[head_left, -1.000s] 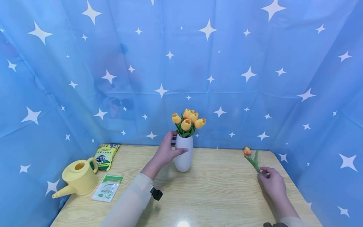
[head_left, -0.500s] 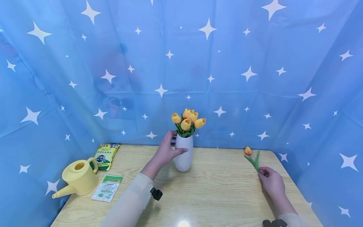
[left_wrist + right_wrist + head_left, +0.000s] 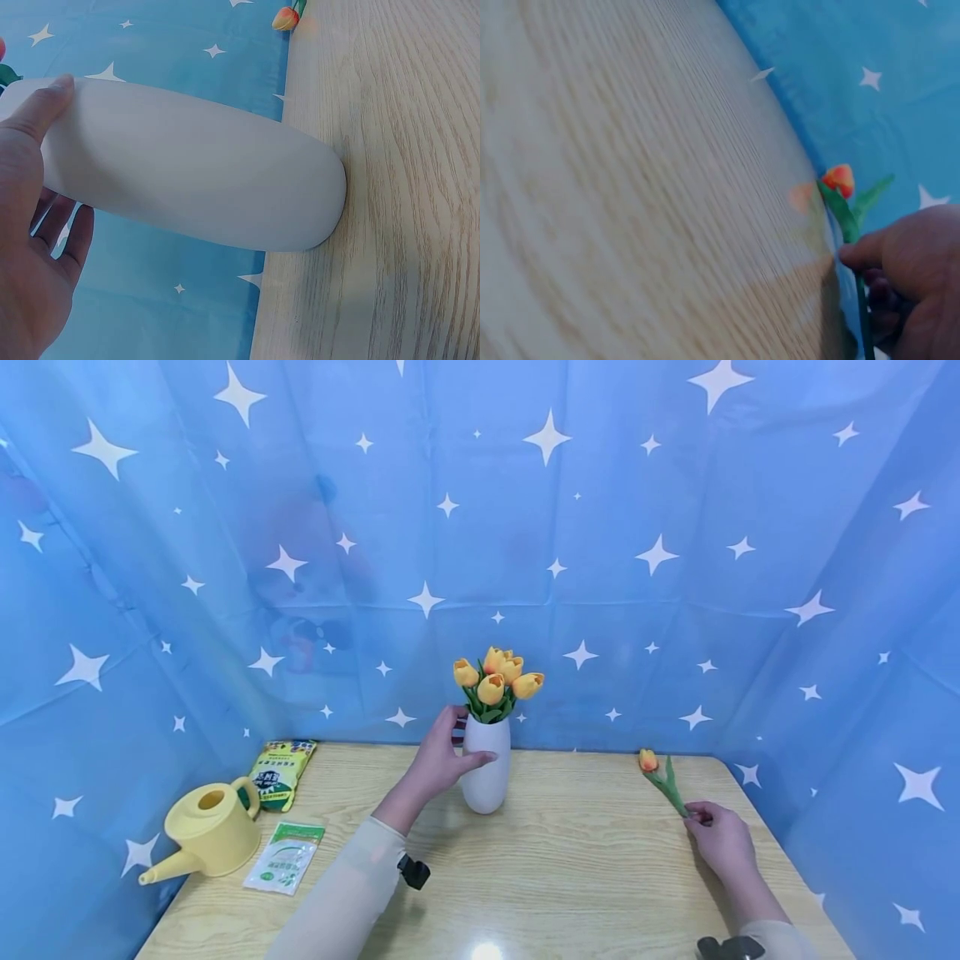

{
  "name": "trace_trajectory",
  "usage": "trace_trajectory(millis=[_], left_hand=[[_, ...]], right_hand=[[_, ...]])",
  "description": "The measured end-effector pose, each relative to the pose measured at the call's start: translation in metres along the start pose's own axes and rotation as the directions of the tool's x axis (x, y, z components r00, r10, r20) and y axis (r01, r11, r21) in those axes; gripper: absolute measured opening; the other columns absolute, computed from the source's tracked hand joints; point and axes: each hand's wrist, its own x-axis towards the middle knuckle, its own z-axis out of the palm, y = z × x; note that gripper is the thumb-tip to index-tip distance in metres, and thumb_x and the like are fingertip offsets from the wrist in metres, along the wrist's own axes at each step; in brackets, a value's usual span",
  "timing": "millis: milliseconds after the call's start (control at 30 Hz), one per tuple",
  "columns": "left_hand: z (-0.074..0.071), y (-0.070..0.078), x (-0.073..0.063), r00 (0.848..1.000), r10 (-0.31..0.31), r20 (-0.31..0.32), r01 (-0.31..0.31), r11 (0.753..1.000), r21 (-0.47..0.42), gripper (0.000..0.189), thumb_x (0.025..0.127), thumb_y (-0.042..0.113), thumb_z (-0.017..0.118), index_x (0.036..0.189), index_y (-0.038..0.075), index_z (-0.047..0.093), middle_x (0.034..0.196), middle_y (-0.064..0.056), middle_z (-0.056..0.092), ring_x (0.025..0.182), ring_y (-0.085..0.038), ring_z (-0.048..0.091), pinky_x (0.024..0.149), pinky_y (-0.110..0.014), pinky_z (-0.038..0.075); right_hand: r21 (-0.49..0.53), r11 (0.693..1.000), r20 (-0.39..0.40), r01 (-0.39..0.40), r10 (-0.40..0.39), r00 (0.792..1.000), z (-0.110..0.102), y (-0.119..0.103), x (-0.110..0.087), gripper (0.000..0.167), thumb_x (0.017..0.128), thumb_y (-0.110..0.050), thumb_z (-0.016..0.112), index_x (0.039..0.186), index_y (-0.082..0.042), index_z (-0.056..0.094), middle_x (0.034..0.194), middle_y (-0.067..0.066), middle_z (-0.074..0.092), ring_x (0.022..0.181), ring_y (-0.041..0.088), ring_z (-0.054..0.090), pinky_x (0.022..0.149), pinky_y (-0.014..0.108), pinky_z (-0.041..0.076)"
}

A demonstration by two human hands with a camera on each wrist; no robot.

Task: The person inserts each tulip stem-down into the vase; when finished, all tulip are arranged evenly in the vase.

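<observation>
A white vase stands upright on the table with several yellow-orange tulips in its mouth. My left hand grips the vase near its top from the left, thumb across the front; in the left wrist view the thumb presses on the white vase wall and the other fingers pass behind it. At the right, my right hand pinches the green stem of a single orange tulip between thumb and fingers. The right wrist view shows that tulip's bloom and leaves above the thumb, the stem running down past the palm.
On the left of the wooden table stand a yellow watering can, a yellow packet and a green-and-white sachet. A blue curtain with white stars hangs behind and at both sides.
The single tulip in my right hand first tilts slightly right, then swings its bloom left. My left hand and the vase stay where they were.
</observation>
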Motion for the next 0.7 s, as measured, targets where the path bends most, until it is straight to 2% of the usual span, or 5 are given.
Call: trace_trajectory(millis=[300, 467, 700], left_hand=[[0.0, -0.001, 0.0, 1.0, -0.003, 0.001, 0.003, 1.0, -0.006, 0.078, 0.09, 0.044, 0.095, 0.149, 0.018, 0.051, 0.143, -0.001, 0.057, 0.132, -0.026, 0.061, 0.11, -0.052, 0.057], [0.0, -0.001, 0.0, 1.0, -0.003, 0.003, 0.003, 1.0, -0.007, 0.079, 0.09, 0.044, 0.095, 0.149, 0.017, 0.051, 0.144, -0.002, 0.057, 0.133, -0.027, 0.061, 0.11, -0.052, 0.057], [0.0, -0.001, -0.001, 1.0, -0.003, 0.005, 0.003, 1.0, -0.007, 0.08, 0.09, 0.044, 0.095, 0.15, 0.017, 0.05, 0.144, -0.002, 0.057, 0.132, -0.027, 0.061, 0.11, -0.053, 0.057]], right_hand=[[-0.002, 0.999, 0.007, 0.041, -0.041, 0.999, -0.004, -0.01, -0.002, 0.024, 0.103, -0.001, 0.069, 0.124, 0.008, 0.075, 0.103, 0.015, 0.071, 0.09, 0.029, 0.065, 0.071, 0.037, 0.05], [-0.05, 0.993, -0.013, 0.111, -0.112, 0.994, -0.005, -0.019, -0.004, 0.023, 0.103, 0.0, 0.07, 0.124, 0.007, 0.076, 0.106, 0.018, 0.071, 0.091, 0.032, 0.066, 0.071, 0.041, 0.051], [-0.049, 0.975, -0.077, 0.217, -0.221, 0.972, -0.003, -0.03, -0.003, 0.018, 0.1, 0.004, 0.073, 0.117, 0.004, 0.077, 0.102, 0.015, 0.069, 0.082, 0.026, 0.063, 0.065, 0.036, 0.048]])
